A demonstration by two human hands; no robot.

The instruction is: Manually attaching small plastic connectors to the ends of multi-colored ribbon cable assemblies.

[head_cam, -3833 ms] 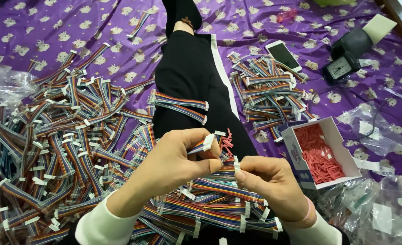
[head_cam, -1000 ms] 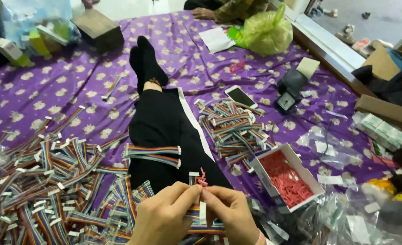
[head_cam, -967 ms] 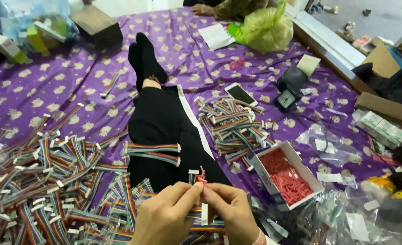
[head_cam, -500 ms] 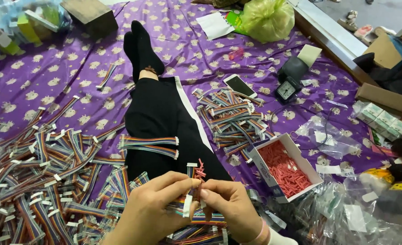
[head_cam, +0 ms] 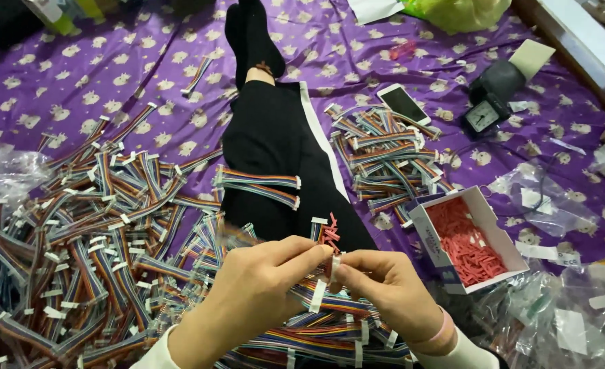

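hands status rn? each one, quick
Left hand: closed, pinching the white connector on a ribbon cable.
Right hand: closed, pinching the same connector from the other side.

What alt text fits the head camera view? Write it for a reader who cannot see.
Two bare hands, left hand and right hand, pinch a small white connector on a rainbow ribbon cable above black-trousered legs. Heaps of similar cables and a box of red pieces lie on purple patterned cloth.

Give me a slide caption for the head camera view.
Both hands, left hand and right hand, pinch a white connector beside a box of red clips.
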